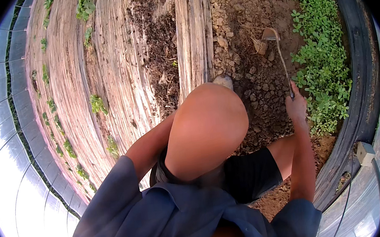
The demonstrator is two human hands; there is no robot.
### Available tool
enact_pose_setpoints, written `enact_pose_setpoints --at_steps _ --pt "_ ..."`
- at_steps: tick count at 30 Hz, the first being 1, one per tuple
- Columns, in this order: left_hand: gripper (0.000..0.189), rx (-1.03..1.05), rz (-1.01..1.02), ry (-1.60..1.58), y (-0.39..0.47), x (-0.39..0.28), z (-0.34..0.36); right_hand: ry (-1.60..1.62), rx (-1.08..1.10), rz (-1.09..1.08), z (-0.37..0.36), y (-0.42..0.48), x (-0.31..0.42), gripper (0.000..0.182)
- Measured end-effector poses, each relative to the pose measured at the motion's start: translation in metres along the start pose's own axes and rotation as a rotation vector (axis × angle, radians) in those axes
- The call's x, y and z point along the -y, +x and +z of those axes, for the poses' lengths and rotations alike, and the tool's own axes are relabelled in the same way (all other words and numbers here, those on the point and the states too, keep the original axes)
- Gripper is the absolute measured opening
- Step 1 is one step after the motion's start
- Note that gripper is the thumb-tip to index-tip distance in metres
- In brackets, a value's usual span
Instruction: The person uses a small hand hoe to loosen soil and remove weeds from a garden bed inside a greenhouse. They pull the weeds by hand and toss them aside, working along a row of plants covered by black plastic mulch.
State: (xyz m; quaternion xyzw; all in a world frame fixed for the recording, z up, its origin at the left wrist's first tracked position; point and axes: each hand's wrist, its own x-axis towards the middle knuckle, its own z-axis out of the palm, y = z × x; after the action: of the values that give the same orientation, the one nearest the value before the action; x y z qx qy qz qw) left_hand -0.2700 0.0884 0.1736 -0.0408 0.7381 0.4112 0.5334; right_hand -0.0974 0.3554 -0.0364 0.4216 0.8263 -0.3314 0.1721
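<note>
My right hand [296,105] grips the lower end of the handle of a small hand hoe [283,56]. The handle stretches away from me over the brown soil [264,90]. Its metal blade rests at the soil surface, beside a clod with dry roots [260,46]. Low green leafy plants [324,57] grow just right of the hand and the handle. My left forearm reaches behind my raised, bare knee, which hides my left hand. The tip of a shoe [223,81] shows past the knee.
Wrinkled plastic mulch sheeting [120,73] with small plants in it spreads to the left. Dark debris [159,53] and a folded sheet strip [193,32] lie nearer the middle. Black sheeting [363,67] borders the right side, near a pale box [365,153] on a pipe.
</note>
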Motion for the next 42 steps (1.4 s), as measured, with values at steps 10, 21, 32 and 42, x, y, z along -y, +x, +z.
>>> enact_pose_setpoints --at_steps 10,21,32,42 --pt "0.050 0.152 0.113 0.032 0.060 0.053 -0.039 0.456 -0.206 0.030 0.018 -0.044 0.024 0.064" --pt "0.049 0.307 0.173 0.109 0.061 0.078 -0.062 0.234 -0.496 0.031 -0.109 -0.199 -0.020 0.063" --pt "0.049 0.353 0.156 0.195 0.049 0.075 -0.054 0.252 -0.481 0.384 -0.071 -0.275 -0.116 0.059" --pt "0.048 0.351 -0.002 0.285 -0.050 0.008 0.007 0.530 -0.597 0.607 0.034 -0.270 -0.135 0.062"
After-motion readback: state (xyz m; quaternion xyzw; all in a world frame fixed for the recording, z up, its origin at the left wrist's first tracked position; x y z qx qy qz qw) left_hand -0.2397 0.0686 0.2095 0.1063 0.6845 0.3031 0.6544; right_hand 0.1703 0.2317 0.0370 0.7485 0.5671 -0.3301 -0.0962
